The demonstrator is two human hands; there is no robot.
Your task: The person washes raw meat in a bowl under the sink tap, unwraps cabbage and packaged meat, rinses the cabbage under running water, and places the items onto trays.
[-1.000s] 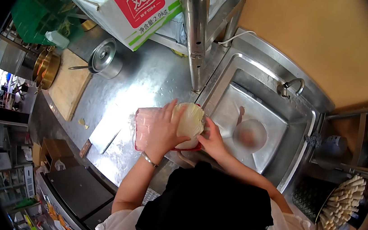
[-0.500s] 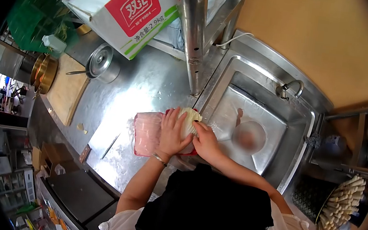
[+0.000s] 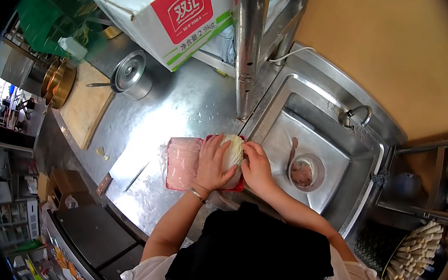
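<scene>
A pale yellow-green cabbage piece (image 3: 232, 151) rests over a red-edged tray (image 3: 240, 185) on the steel counter. My left hand (image 3: 213, 163) lies across it, fingers stretched over the top and thumb on its near side, holding it down. At its right end, the bent fingers of my right hand (image 3: 257, 167) grip the leaf edge; the fingertips are partly hidden. Left of my left hand is another red-rimmed tray, with pink meat (image 3: 181, 163) under clear plastic film. A knife (image 3: 136, 177) lies farther left on the counter.
On the right, a steel sink (image 3: 333, 202) holds a clear round container (image 3: 306, 172) with reddish contents. A metal post (image 3: 246, 59) rises behind the trays, beside a white carton (image 3: 155, 16). A lidded pot (image 3: 133, 77) and a wooden board (image 3: 87, 102) stand at the back left.
The view has shifted slightly, so the scene sits a little farther right. My right hand's fingers have moved from the top of the cabbage to its right edge. My left hand keeps its place.
</scene>
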